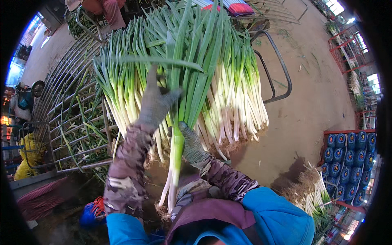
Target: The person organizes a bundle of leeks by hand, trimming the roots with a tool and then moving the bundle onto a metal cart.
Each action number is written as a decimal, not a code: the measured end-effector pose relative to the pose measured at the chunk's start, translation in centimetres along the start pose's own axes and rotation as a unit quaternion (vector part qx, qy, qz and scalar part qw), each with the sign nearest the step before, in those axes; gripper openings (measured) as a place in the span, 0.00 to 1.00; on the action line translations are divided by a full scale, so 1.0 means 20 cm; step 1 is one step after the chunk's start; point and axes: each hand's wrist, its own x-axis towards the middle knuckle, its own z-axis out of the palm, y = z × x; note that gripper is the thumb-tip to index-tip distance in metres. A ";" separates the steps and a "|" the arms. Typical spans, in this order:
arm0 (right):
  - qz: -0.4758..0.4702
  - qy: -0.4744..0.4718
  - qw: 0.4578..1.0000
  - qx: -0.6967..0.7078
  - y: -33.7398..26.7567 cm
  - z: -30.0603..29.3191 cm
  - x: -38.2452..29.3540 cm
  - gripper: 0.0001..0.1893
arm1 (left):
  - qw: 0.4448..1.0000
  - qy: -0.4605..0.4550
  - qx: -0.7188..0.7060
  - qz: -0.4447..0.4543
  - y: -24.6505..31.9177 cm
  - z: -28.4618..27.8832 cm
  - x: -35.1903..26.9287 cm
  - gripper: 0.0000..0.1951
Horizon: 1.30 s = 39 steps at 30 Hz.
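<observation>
My gloved right hand (194,147) is wrapped around a small bunch of long green onions (177,144) at the point where the pale stalks turn to leaf. The bunch stands nearly upright in view, with its roots low near my lap and its leaves fanning out at the top. My gloved left hand (157,104) is beside those leaves, thumb and fingers spread. A loose green leaf (159,60), blurred by motion, crosses in front of its fingertips; contact is unclear. Behind both hands lies a large pile of green onions (235,104), white stalks and roots towards me.
A metal rack (82,134) with leaf scraps stands at left, and a bent tube frame (283,70) juts out at right. More onions (315,193) lie at lower right near stacked blue rolls (346,165). Another person's legs (111,13) show at the top left.
</observation>
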 end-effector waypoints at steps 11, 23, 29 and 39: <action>0.132 -0.202 0.936 0.255 -0.59 -0.54 0.21 0.32 | 0.970 0.047 0.166 0.173 0.25 0.36 0.62 0.17; 0.028 0.001 0.993 0.110 -1.01 -0.94 0.18 0.42 | 0.899 0.048 0.301 -0.314 -1.00 1.06 -0.37 0.22; 0.012 0.054 0.995 0.087 -1.08 -0.91 0.17 0.37 | 0.962 0.249 0.043 -0.106 -0.69 0.55 -0.05 0.16; 0.048 0.023 0.996 0.073 -1.09 -0.82 0.16 0.43 | 0.944 0.218 0.246 0.030 -0.61 -0.05 0.59 0.17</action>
